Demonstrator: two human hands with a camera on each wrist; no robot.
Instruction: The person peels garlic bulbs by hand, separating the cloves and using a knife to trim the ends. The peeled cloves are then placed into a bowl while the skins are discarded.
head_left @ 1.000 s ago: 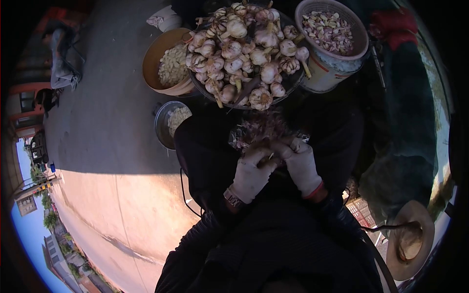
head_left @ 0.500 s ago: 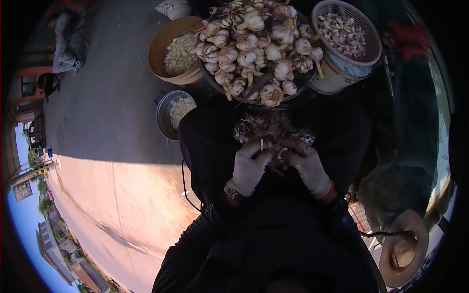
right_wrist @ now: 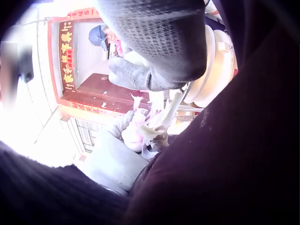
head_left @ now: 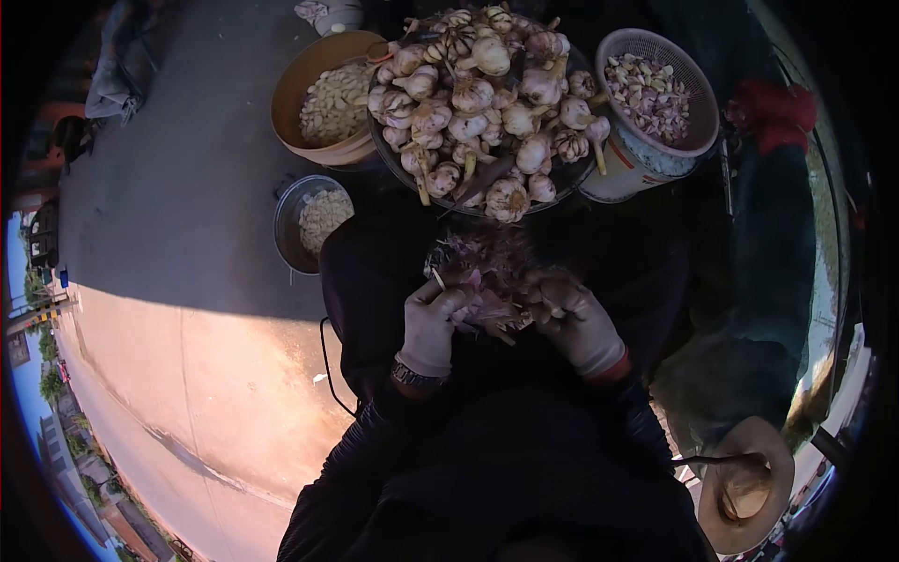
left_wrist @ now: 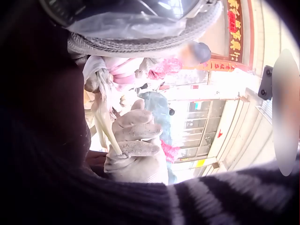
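Above the lap, my gloved left hand (head_left: 429, 323) grips a garlic bulb (head_left: 482, 298) with loose purplish skin. A thin pale stick (head_left: 438, 279) juts out beside its index finger. Opposite it, my gloved right hand (head_left: 579, 323) has curled fingers close to the bulb's other side. In the left wrist view, a pale garlic stalk (left_wrist: 107, 129) runs down to that right hand (left_wrist: 136, 140). The right wrist view has the pinkish bulb (right_wrist: 133, 136) in the left hand (right_wrist: 115, 157), its stalk reaching the right fingers. Torn garlic skins (head_left: 506, 251) lie beyond the hands.
A wide tray (head_left: 389, 173) heaped with garlic bulbs (head_left: 473, 94) stands ahead. At its right, a pink strainer (head_left: 709, 117) of unpeeled cloves sits on a bucket. Left are a tan tub (head_left: 284, 117) and a metal bowl (head_left: 283, 229) of peeled cloves. A straw hat (head_left: 777, 506) is at lower right.
My hands have moved apart, the left going leftward with the garlic bulb. More of the bulb and its loose skin shows between them. The head view has shifted slightly.
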